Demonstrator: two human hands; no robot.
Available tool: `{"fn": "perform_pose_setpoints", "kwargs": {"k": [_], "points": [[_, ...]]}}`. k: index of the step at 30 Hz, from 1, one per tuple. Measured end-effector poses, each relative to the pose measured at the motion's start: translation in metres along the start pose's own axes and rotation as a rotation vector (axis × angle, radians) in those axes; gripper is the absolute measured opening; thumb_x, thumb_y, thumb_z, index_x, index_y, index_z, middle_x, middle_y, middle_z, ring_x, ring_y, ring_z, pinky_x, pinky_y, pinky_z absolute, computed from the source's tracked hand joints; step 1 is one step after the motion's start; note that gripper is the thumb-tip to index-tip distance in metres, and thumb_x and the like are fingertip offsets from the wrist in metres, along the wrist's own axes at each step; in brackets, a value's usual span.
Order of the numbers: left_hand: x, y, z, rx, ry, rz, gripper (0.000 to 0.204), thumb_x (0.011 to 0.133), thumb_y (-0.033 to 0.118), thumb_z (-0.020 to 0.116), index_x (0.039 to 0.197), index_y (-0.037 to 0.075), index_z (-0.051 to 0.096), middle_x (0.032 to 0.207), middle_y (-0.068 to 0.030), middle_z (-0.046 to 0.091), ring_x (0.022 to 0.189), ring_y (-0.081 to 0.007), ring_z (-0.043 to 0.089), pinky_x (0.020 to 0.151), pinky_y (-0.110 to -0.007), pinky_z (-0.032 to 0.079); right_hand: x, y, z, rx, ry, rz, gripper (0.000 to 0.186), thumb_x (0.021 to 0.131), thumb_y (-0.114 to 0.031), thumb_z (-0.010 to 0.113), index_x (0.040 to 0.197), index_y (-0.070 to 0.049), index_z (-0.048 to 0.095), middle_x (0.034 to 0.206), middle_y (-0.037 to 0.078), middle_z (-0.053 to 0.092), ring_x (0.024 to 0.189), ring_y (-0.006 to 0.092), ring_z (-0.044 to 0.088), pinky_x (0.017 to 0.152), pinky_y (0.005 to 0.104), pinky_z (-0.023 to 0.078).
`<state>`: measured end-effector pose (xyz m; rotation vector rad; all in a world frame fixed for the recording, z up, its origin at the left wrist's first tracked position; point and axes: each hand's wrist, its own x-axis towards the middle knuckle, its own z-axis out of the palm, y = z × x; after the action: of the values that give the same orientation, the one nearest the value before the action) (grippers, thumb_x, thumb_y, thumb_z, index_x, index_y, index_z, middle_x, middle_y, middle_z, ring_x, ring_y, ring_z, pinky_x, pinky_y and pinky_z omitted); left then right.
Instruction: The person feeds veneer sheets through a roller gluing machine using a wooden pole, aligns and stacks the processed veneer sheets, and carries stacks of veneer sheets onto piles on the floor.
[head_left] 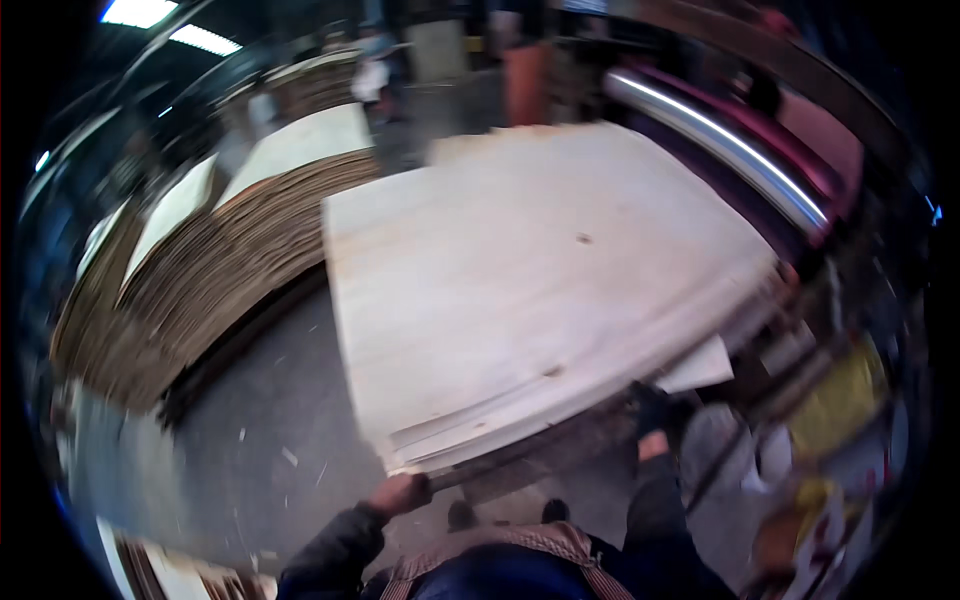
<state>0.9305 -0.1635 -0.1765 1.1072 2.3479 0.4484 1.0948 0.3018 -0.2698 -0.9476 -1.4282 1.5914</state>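
A big pale wooden veneer sheet (530,270) lies on top of a low stack of like sheets in front of me. My left hand (400,492) is closed on the near left corner edge of that stack. My right hand (652,415), in a dark glove, reaches to the near right edge of the stack; its grip is hidden under the sheets. Both forearms wear dark sleeves. The picture is blurred by motion.
A tall stack of veneer sheets (230,250) stands to the left across a grey floor strip (270,440). A shiny metal roller (730,150) with a magenta machine frame runs along the right. Yellow and white clutter (830,420) lies at the lower right. A person (525,60) stands at the far end.
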Motion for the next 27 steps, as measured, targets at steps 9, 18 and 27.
{"fn": "perform_pose_setpoints", "kwargs": {"k": [9, 18, 27], "points": [[-0.024, 0.003, 0.029, 0.3, 0.568, 0.01, 0.031, 0.066, 0.032, 0.071, 0.083, 0.01, 0.057, 0.08, -0.0098, 0.061, 0.078, -0.0295, 0.058, 0.067, -0.041, 0.045, 0.013, -0.026, -0.002, -0.146, -0.066, 0.43, 0.029, 0.077, -0.034, 0.068, 0.066, -0.01, 0.053, 0.052, 0.004, 0.049, 0.039, 0.0144, 0.044, 0.036, 0.0297, 0.036], [-0.041, -0.021, 0.042, 0.255, 0.356, 0.01, 0.038, 0.064, 0.04, 0.074, 0.073, 0.011, 0.052, 0.058, -0.0093, 0.055, 0.054, -0.0314, 0.056, 0.048, -0.042, 0.045, -0.002, -0.027, 0.003, -0.215, -0.014, 0.538, 0.027, 0.078, -0.033, 0.064, 0.091, -0.01, 0.066, 0.078, 0.008, 0.062, 0.056, 0.0179, 0.055, 0.045, 0.0313, 0.047], [-0.068, -0.035, 0.007, 0.149, 0.154, -0.169, 0.041, 0.063, 0.044, 0.072, 0.063, 0.006, 0.055, 0.059, -0.0139, 0.058, 0.058, -0.0337, 0.059, 0.051, -0.042, 0.045, -0.052, 0.0, 0.003, -0.555, -0.169, 0.294, 0.032, 0.085, -0.033, 0.049, 0.109, -0.016, 0.062, 0.104, 0.006, 0.063, 0.091, 0.0205, 0.06, 0.079, 0.0318, 0.046]]}}
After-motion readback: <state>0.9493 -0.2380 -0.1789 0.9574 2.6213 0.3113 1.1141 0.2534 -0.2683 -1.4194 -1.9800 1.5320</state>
